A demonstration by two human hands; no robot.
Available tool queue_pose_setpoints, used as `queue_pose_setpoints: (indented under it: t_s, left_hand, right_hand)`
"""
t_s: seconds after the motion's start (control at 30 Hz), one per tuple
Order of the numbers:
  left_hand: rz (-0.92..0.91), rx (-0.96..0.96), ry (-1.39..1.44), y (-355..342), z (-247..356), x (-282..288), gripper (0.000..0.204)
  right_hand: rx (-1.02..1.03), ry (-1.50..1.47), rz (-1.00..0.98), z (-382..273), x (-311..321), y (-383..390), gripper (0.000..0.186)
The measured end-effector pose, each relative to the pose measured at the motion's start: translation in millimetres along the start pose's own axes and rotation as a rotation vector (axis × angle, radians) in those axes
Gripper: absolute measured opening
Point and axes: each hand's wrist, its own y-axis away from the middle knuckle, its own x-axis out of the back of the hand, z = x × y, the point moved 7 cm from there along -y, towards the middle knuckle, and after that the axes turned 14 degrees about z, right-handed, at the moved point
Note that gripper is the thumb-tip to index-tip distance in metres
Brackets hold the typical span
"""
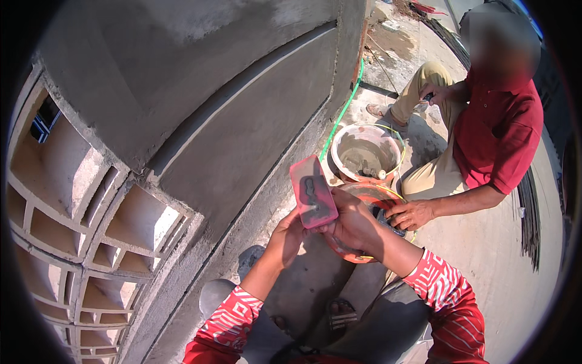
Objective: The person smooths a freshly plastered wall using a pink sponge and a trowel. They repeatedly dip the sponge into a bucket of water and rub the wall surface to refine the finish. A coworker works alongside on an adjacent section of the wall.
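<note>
A flat pink translucent plastic rectangle [302, 176], smeared with grey mortar, is held tilted in front of me between both hands. My left hand [286, 238] grips its lower left corner. My right hand [353, 219] is closed on its lower right side. Just beyond and below my right hand stands an orange bucket [370, 192], partly hidden, with a co-worker's hand [409, 213] reaching into it at a dark object. Behind that, a white bucket [345, 142] holds grey slurry and a tool with a pale handle [379, 175].
A grey plastered wall [242, 151] and pale breeze blocks [139, 224] line the left. A co-worker in red [497, 139] sits at the right, holding something small and dark. A green hose [339, 127] runs along the wall's foot. Dark rods [526, 224] lie on the concrete at the far right.
</note>
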Motion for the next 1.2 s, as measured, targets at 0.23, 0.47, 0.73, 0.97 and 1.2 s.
queue_pose_setpoints:
  t_s: [0.23,0.47,0.73,0.97,1.2]
  left_hand:
    - [-0.297,0.039,0.385,-5,-11,-4,0.042]
    - [-0.384,-0.021,0.455,-19,-24,16,0.036]
    - [0.195,-0.025,0.330,-41,-37,65,0.035]
    - [0.380,0.123,0.166,-20,-37,76,0.035]
    - [0.419,0.126,0.182,-32,-51,90,0.033]
  right_hand:
    - [-0.281,-0.240,-0.014,33,17,4,0.027]
    - [-0.318,0.308,-0.033,41,30,-12,0.031]
    - [0.274,2.483,0.566,-123,219,-135,0.056]
    - [0.086,2.210,0.528,-99,263,-161,0.059]
    - [0.081,2.266,0.445,-72,263,-200,0.043]
